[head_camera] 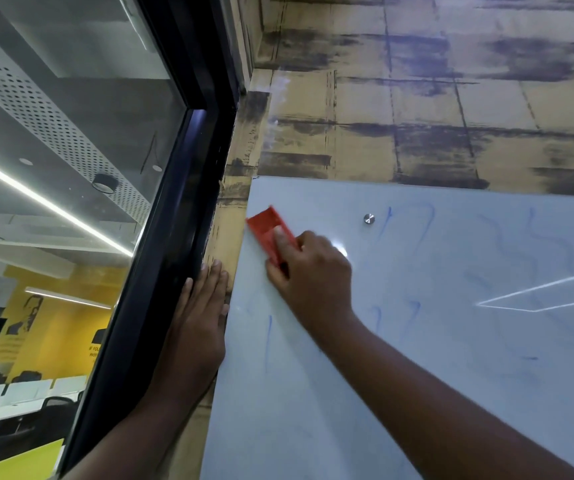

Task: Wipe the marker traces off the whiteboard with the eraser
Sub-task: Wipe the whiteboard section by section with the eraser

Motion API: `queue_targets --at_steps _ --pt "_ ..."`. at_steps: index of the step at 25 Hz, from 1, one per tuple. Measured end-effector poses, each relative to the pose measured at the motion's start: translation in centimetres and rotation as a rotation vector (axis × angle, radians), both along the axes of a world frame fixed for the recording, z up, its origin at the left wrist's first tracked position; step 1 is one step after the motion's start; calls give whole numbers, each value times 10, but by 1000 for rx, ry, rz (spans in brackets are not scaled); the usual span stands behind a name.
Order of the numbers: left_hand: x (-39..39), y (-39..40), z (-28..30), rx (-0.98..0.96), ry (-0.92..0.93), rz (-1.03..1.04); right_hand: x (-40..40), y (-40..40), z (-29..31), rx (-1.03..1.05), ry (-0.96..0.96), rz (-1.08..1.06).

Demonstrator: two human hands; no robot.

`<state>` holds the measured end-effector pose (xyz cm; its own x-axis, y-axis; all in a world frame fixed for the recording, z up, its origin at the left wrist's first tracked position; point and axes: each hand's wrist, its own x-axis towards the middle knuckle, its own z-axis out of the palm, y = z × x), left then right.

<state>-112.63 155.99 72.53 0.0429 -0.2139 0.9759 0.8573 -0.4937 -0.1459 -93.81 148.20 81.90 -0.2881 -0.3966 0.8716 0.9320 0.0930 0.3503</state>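
Right hand [308,271] reaching up and across from the lower right, grip closed around the red eraser [271,233], fingers curled over its back, pad pressed flat to the whiteboard [417,375] just inside the upper left corner. Left hand [202,320] laid flat, fingers straight and holding nothing, against the strip of patterned wall [417,109] between the board's left edge and the dark window frame [161,271], seemingly as a brace. Faint blue marker traces [406,220] scattered widely: beside the round metal mount [369,218], below the wrist, along the left side, further out to the right. Most of the wiping probably still ahead. Best done with the pad kept fully flat rather than tipped on an edge, firm even pressure, long overlapping strokes running from the corner down and rightward so no ghost lines stay between passes. Worth lifting or skirting round the mount instead of catching on it, and slowing near the left edge so the eraser does not slip off onto the wall. Likely a second pass needed over smeared patches
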Motion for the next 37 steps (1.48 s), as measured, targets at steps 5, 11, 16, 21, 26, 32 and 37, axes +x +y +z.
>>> queue_targets --at_steps 5,11,16,21,26,32,37 --pt "-3 2 -12 -3 23 36 23 3 -36 -39 -241 -12" --pt "1 -6 -31 -28 15 15 90 -14 -5 -43 44 -24" --pt "2 -9 -37 -43 -6 -16 60 -10 -30 -34 125 9" --pt "0 -7 -46 -45 18 -1 18 1 -97 -108 -224 -11" --pt "1 -8 -46 -43 17 3 25 -6 -88 -138 -210 -16" --pt "2 -11 -59 -44 25 30 78 -20 -56 -129 206 90" --pt "1 -9 -58 -59 16 36 44 -14 -91 -181 109 106"
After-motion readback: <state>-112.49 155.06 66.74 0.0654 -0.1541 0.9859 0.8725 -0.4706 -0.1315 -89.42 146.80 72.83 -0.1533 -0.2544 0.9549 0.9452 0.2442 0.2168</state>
